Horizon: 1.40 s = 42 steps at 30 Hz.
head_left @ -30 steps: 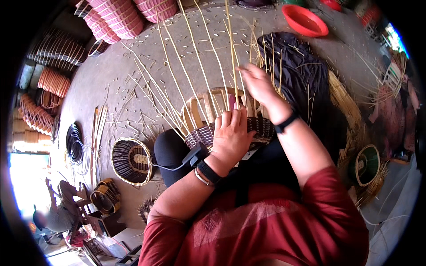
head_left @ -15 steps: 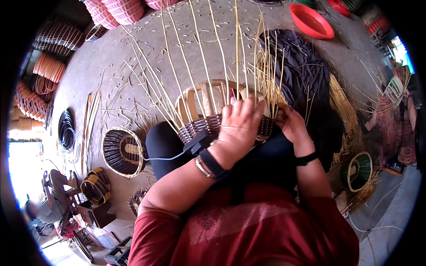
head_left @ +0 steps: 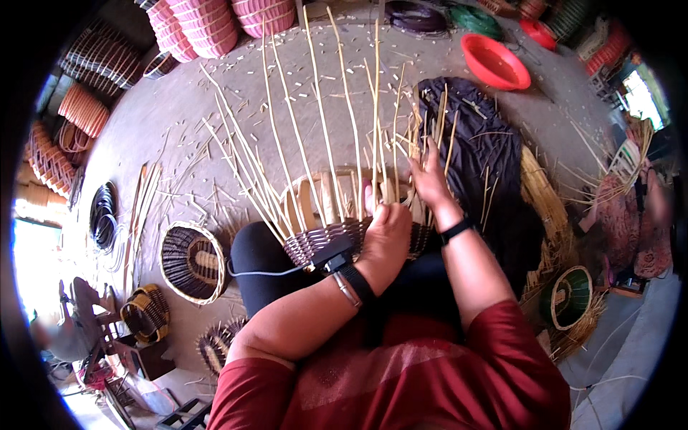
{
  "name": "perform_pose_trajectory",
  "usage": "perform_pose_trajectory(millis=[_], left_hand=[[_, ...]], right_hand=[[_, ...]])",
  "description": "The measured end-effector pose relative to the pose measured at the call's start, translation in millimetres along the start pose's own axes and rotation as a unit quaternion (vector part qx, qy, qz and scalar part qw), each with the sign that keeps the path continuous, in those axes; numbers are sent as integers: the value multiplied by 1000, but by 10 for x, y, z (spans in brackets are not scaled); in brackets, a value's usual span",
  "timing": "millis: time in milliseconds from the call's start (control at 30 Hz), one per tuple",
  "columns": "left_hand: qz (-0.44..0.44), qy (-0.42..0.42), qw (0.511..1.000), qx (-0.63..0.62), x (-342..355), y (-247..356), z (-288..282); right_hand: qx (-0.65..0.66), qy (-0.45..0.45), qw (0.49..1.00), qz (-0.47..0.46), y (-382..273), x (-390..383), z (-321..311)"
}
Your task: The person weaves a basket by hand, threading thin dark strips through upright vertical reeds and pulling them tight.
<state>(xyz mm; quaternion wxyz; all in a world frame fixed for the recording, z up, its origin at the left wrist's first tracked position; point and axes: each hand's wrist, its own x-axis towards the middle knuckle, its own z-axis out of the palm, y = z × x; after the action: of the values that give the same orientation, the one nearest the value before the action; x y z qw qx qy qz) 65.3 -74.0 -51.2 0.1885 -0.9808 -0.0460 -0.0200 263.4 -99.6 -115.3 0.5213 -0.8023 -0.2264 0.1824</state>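
Observation:
A partly woven basket point(head_left: 309, 242) rests at my knees, with dark brown weaving, a pale wooden frame and several long pale stakes fanning upward. My left hand point(head_left: 387, 244) is curled over its woven edge, fingers closed at the base of the stakes; the fingertips are partly hidden. A small pink piece shows behind that hand. My right hand point(head_left: 432, 185) is raised just right of the basket among the upright stakes, thumb and fingers apart. A black device point(head_left: 332, 252) with a grey cable sits at my left wrist.
Loose reeds point(head_left: 545, 201) and dark cloth point(head_left: 466, 122) lie to my right. Finished baskets point(head_left: 193, 272) stand around me, along with a red basin point(head_left: 494, 64) and a black coil point(head_left: 104, 218). Two people, one at lower left point(head_left: 68, 337), one at right point(head_left: 631, 229), are nearby.
My right hand has risen from beside the weave to higher among the stakes, fingers pointing up. My left hand has curled more tightly at the basket's edge. The view has shifted slightly.

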Motion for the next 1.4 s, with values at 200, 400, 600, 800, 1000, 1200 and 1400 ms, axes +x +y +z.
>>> perform_pose_trajectory(millis=[200, 400, 600, 800, 1000, 1200, 1400], left_hand=[[-3, 63, 993, -99, -31, -141, 245], [-12, 18, 977, -211, -265, -632, -103], [-114, 134, 908, -382, -882, -1048, 122], [-203, 106, 925, -304, -876, -773, 6], [-134, 110, 929, -326, -571, -371, -79], [-165, 112, 928, -314, -396, -305, -71], [-162, 110, 917, -347, -529, -408, -149]], right_hand=[[453, 1, 877, 162, 115, -440, -524], [421, -139, 896, -31, -1065, -986, -579], [351, -217, 911, 17, -1233, -992, -386], [418, -180, 887, 77, -1010, -924, -348], [239, -139, 957, 85, -1125, -891, -337], [-312, 4, 931, -189, -1079, -186, 227], [181, -10, 980, -78, -1320, -716, -303]])
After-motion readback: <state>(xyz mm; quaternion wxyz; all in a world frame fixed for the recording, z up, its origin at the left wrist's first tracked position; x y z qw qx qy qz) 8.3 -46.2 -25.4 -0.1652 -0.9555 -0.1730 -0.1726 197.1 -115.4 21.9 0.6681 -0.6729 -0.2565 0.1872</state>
